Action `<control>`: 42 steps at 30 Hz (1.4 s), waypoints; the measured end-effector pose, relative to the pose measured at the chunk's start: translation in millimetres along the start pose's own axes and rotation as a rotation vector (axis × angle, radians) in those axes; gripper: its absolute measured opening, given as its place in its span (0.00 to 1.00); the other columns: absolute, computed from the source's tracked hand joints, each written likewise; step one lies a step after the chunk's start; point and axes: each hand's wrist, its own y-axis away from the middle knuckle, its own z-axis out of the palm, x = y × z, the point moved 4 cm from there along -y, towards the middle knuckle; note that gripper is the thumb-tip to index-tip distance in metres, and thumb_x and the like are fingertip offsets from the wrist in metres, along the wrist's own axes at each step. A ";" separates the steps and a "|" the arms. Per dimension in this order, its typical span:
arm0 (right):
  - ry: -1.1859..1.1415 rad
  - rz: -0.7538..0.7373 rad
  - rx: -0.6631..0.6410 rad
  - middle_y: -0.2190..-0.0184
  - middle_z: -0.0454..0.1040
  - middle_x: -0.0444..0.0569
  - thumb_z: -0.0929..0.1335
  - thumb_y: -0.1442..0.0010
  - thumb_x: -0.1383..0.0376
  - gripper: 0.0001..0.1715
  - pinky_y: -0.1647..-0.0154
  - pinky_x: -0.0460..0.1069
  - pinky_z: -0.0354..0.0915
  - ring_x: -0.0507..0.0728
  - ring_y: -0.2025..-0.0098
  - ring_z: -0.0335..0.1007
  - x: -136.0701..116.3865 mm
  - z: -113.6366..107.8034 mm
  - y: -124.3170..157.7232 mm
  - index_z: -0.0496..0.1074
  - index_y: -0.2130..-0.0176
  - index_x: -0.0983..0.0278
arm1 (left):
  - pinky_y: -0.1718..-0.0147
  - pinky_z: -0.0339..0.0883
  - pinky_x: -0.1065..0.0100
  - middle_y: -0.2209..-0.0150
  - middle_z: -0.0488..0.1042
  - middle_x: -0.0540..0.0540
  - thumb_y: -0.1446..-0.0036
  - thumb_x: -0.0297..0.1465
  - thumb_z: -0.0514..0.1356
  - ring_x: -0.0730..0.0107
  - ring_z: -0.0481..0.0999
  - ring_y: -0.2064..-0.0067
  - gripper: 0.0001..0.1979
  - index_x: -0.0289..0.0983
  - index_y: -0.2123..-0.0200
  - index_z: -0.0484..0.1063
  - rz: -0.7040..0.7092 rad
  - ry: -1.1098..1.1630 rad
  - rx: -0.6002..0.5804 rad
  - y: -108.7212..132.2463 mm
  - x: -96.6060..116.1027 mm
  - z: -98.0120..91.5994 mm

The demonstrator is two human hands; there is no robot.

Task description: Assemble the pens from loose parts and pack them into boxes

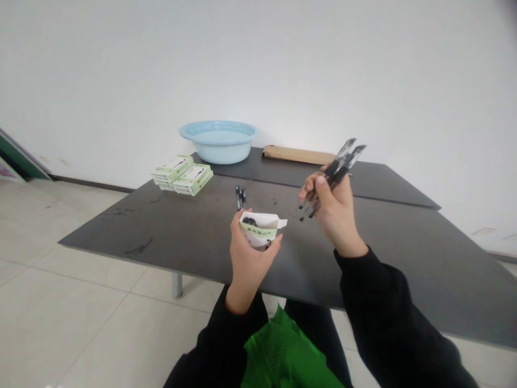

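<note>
My left hand is wrapped round a small white and green cardboard box, its open top tilted towards me. Dark pen ends show inside the box at its left side. Held up to the right of the box, my right hand grips several black, clear-barrelled pens in a bundle. The pens slant, with their upper ends pointing up and right. Just beyond the box, a few more black pens lie on the dark table, partly hidden by my left hand.
Stacks of green and white boxes stand at the table's left. A light blue basin sits behind them by the wall. To its right lies a long brown cardboard piece. The table's front edge runs close to my body.
</note>
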 end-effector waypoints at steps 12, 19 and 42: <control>-0.223 0.139 -0.462 0.68 0.72 0.42 0.66 0.37 0.52 0.17 0.56 0.53 0.72 0.53 0.62 0.75 4.6 86.9 1.8 0.55 0.58 0.58 | 0.48 0.68 0.54 0.45 0.67 0.36 0.56 0.36 0.69 0.51 0.71 0.44 0.43 0.38 0.40 0.53 0.016 -0.057 -0.021 0.2 -1.4 -1.7; -0.127 0.297 -0.548 0.66 0.77 0.47 0.64 0.34 0.57 0.12 0.51 0.55 0.68 0.55 0.58 0.75 15.3 72.2 20.9 0.58 0.55 0.60 | 0.46 0.66 0.51 0.44 0.66 0.33 0.57 0.34 0.69 0.49 0.69 0.42 0.44 0.37 0.39 0.52 0.050 -0.048 -0.027 0.3 -1.2 -0.6; 0.428 0.265 -0.494 0.58 0.78 0.53 0.61 0.36 0.65 0.14 0.56 0.51 0.68 0.55 0.59 0.75 72.3 59.1 -16.2 0.72 0.55 0.66 | 0.48 0.68 0.58 0.47 0.69 0.38 0.55 0.32 0.69 0.58 0.73 0.48 0.38 0.37 0.42 0.57 0.025 -0.103 0.157 -19.0 -25.4 -51.9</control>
